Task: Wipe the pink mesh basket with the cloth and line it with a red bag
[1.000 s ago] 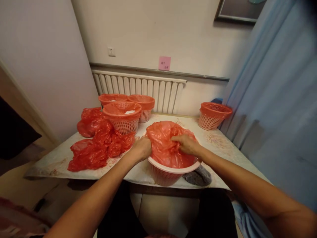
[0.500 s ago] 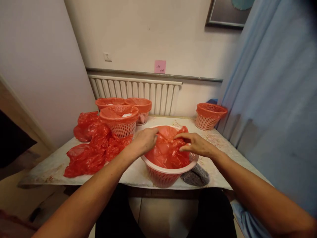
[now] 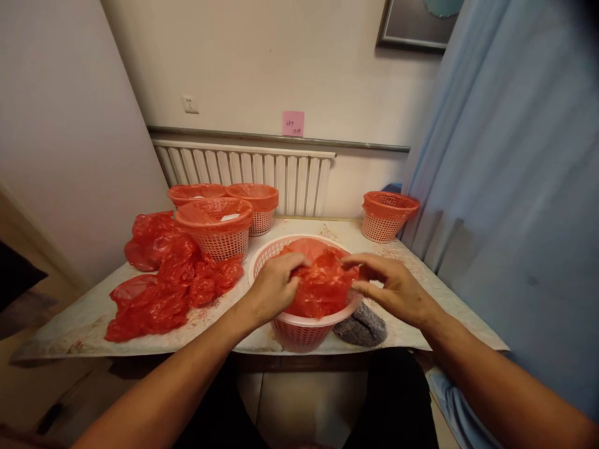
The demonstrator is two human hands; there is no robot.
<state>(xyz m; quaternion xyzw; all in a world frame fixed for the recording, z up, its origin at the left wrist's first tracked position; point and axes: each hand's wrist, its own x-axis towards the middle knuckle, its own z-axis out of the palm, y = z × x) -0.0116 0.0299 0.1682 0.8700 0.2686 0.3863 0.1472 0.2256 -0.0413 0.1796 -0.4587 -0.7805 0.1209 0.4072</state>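
A red plastic bag (image 3: 318,290) lies crumpled inside a pale pink mesh basket (image 3: 299,337) at the front of the table. My left hand (image 3: 276,284) reaches over the basket's left side, its fingers curled closed on the bag. On the opposite side is my right hand (image 3: 393,287), thumb and fingers parted, with the fingertips by the bag's right edge. The basket's far left wall shows bare, without plastic over the rim. Just right of the basket's base rests a dark grey fuzzy cloth item (image 3: 362,327), partly hidden behind it.
Loose red plastic bags (image 3: 173,287) are heaped on the left of the table. Behind them stand three bag-lined baskets, the nearest basket (image 3: 219,240) with something white inside. Another lined basket (image 3: 386,218) is at back right, beside a blue curtain (image 3: 486,187). A radiator (image 3: 248,171) runs along the wall.
The view has shifted slightly. My right hand has moved a little away from the bag's middle, its fingers spread wider. The bag sits bunched lower, and more of the basket's left rim shows.
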